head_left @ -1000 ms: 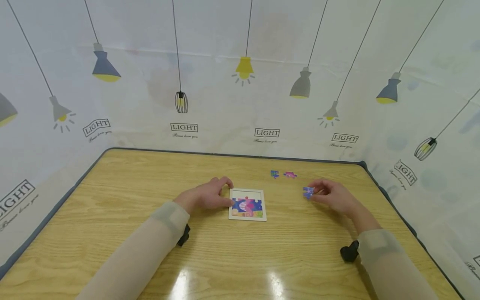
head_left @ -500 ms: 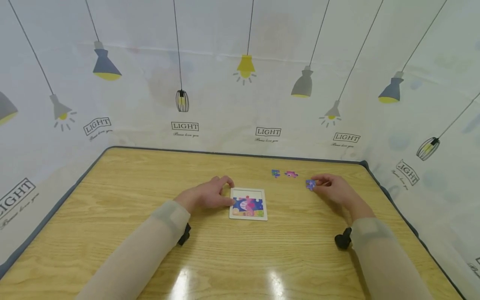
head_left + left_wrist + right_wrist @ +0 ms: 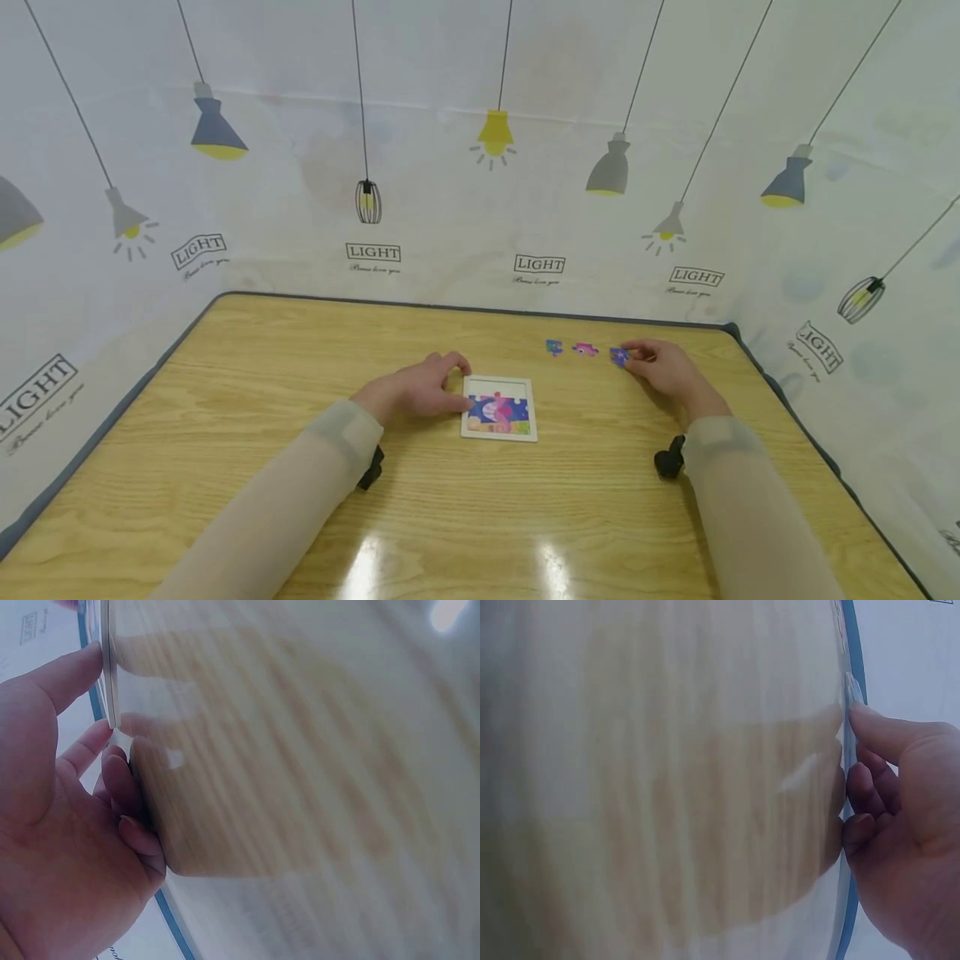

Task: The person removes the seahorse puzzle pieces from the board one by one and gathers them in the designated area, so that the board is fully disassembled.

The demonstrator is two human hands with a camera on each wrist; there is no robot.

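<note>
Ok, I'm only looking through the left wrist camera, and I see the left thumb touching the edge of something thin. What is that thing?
Observer: From the head view, it's a white puzzle frame with only its lower part filled in.
Operator: Cool! And what's the other hand doing? I can't see it properly.
Observer: The right hand is pinching a blue puzzle piece between thumb and finger.
Operator: Is that the only loose piece?
Observer: No, two more lie to the left of it in the head view: a pink piece and a blue-and-green piece.
</note>
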